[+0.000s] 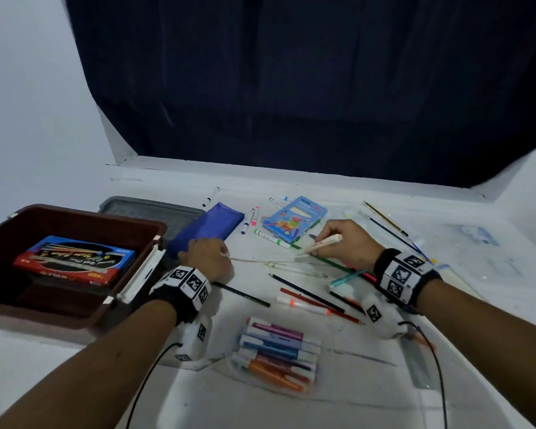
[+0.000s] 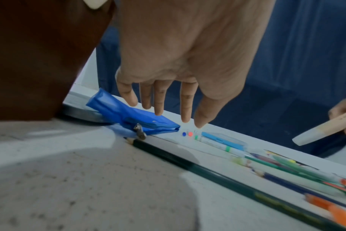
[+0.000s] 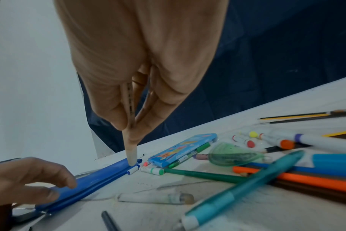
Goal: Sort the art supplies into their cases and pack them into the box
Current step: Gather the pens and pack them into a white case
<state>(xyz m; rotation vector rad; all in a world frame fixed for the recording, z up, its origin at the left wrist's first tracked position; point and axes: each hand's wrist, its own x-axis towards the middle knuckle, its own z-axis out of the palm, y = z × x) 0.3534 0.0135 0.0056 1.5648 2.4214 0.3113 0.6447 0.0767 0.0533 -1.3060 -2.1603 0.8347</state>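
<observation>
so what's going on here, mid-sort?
A person is sorting art supplies on a white table. The right hand pinches a pale cream marker in its grip. The left hand, fingers relaxed, hovers at the near end of the flat blue zip pouch. The dark red plastic box holds one red-and-blue flat case so far. Loose pencils, pens and markers are not yet packed.

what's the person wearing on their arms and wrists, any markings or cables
Both forearms are bare, with no sleeves in view. Each wrist carries a black band wrapped with white blocks printed with black square tag markers; the left wrist's set looks alike. Under each wrist hangs a white housing with more tag markers, and a thin black cable trails back from each one. No gloves or rings show.
</observation>
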